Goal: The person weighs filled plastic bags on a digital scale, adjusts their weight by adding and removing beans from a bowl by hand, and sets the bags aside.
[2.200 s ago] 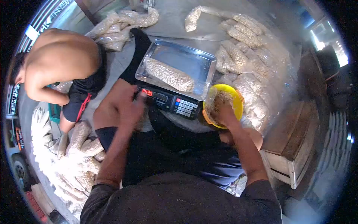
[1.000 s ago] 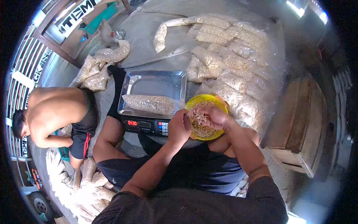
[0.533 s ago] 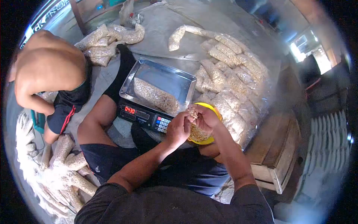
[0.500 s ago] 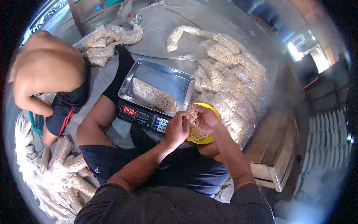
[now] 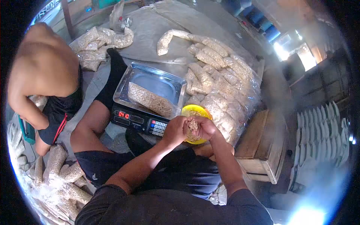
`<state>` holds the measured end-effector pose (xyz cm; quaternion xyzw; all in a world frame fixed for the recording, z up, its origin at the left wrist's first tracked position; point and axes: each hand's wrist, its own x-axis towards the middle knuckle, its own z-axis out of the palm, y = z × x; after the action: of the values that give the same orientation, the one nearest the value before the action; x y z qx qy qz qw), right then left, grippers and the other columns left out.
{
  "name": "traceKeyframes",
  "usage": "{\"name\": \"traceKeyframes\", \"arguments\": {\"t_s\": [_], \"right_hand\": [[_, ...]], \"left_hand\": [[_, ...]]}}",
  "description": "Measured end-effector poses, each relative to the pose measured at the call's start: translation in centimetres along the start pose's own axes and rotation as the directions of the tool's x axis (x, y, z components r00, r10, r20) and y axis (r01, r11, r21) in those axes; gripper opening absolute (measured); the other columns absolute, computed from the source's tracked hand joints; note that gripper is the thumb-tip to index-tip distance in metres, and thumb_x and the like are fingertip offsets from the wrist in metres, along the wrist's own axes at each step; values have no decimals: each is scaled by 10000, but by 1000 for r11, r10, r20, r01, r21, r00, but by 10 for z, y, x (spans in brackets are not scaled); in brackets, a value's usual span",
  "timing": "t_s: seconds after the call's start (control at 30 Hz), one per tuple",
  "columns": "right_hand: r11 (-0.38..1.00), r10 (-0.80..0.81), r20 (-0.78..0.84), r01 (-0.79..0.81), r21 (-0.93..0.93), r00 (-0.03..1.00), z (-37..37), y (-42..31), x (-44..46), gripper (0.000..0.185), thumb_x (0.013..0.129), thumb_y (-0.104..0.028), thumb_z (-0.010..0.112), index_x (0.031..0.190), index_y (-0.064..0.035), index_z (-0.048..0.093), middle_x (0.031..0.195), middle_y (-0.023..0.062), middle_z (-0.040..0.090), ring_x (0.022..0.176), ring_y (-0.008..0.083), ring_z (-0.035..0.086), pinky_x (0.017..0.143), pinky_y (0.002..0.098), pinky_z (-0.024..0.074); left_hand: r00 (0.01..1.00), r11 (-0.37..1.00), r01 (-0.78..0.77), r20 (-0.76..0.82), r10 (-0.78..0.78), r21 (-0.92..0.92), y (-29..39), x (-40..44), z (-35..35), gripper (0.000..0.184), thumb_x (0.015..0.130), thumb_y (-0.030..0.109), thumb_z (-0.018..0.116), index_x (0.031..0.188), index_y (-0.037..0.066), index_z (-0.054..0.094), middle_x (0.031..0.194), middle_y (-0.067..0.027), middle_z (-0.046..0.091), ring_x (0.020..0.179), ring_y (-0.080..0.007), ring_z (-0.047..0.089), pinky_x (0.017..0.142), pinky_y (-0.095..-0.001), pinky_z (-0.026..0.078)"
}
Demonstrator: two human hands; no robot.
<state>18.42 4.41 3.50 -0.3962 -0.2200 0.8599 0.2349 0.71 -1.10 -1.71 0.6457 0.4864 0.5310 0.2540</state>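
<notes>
My left hand [image 5: 175,131] and my right hand [image 5: 205,128] meet with curled fingers around a small handful of pale kernels [image 5: 193,126]. They are over the near side of a yellow bowl [image 5: 203,110], which contains more kernels. Left of the bowl stands a digital scale [image 5: 129,122] with a steel tray [image 5: 178,80] on top; its red display appears to read 0.410. A clear plastic bag of kernels [image 5: 150,99] lies on the tray, its near end close to my left hand. The exact type of kernel is too small to tell.
Filled bags [image 5: 221,80] are heaped on the right, with others [image 5: 67,176] at lower left and more [image 5: 95,43] at the back. A wooden crate [image 5: 258,168] stands at right. Another person [image 5: 47,63] bends forward at left. My outstretched leg [image 5: 116,73] lies beside the scale.
The display reading has dropped from 0.430 to 0.410. My hands have come slightly lower over the bowl, still together around kernels. The whole view has shifted a little.
</notes>
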Motion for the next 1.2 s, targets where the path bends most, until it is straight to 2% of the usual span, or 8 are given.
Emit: {"name": "traceKeyframes", "arguments": {"t_s": [0.2, 0.37, 0.5, 0.53, 0.63, 0.93, 1.03, 1.2], "right_hand": [[974, 53, -22, -56, -219, 998, 0, -8, 19, 244, 1053, -176, 484, 1197, -23, 607, 1050, 72, 713, 923, 180, 715, 815, 322, 607], [979, 44, 2, -43, -197, 999, 2, -15, 32, 236, 1055, -170, 474, 1166, -20, 618, 1022, 48, 700, 896, 174, 688, 803, 321, 591], [993, -24, -11, 22, -118, 1000, -10, -12, 51, 259, 1062, -117, 443, 1192, 49, 594, 1064, 143, 696, 932, 235, 700, 816, 338, 610], [985, -39, -176, 8, -174, 984, 36, -21, 34, 265, 1051, -94, 433, 1185, 79, 584, 1082, 174, 687, 945, 267, 694, 827, 356, 601], [988, -28, -240, -9, -152, 970, 43, -23, 44, 295, 1051, -99, 400, 1206, 91, 565, 1097, 205, 683, 975, 290, 691, 845, 382, 596], [977, -70, -283, 9, -212, 956, 88, -25, 45, 302, 1062, -161, 398, 1145, 64, 583, 996, 168, 686, 833, 256, 690, 710, 376, 607], [953, -88, -361, -27, -303, 928, 88, -26, 44, 290, 1050, -144, 381, 1066, 58, 588, 975, 198, 679, 841, 285, 699, 807, 405, 608], [855, -257, -403, 12, -519, 878, 75, -22, 31, 292, 1053, -180, 421, 1146, 33, 596, 995, 142, 676, 826, 241, 693, 722, 365, 618]], "left_hand": [[999, 1000, -4, -32, 5, 30, -5, -6, -4, 215, 878, 5, 592, 1093, 12, 597, 925, -215, 656, 880, -426, 648, 784, -510, 517], [986, 990, -127, -103, 134, 66, -8, -5, 0, 234, 881, 3, 595, 1115, 4, 581, 927, -200, 660, 870, -417, 654, 784, -508, 524], [996, 998, 1, -94, -6, -58, -16, -8, 3, 213, 882, -13, 613, 1088, 9, 560, 908, -196, 643, 848, -410, 650, 759, -497, 526], [991, 999, 1, -137, -7, -40, -18, -7, 3, 205, 882, -16, 621, 1073, 11, 550, 892, -203, 631, 838, -417, 646, 744, -499, 523], [976, 999, 7, -217, -19, -54, -20, -7, 1, 196, 890, -12, 617, 1068, 14, 542, 892, -214, 625, 820, -420, 643, 723, -498, 522], [948, 984, 117, -281, -151, -135, -13, -3, -13, 191, 900, 9, 620, 1072, 30, 540, 831, -200, 646, 745, -425, 663, 638, -496, 527], [954, 992, 85, -278, -108, -93, -20, -11, -9, 203, 902, 37, 640, 1085, 39, 553, 839, -206, 658, 734, -416, 675, 612, -495, 528], [966, 993, 49, -247, -75, -112, -12, -11, -8, 178, 903, 30, 636, 1070, 36, 576, 830, -203, 662, 724, -412, 679, 614, -489, 532]]}}
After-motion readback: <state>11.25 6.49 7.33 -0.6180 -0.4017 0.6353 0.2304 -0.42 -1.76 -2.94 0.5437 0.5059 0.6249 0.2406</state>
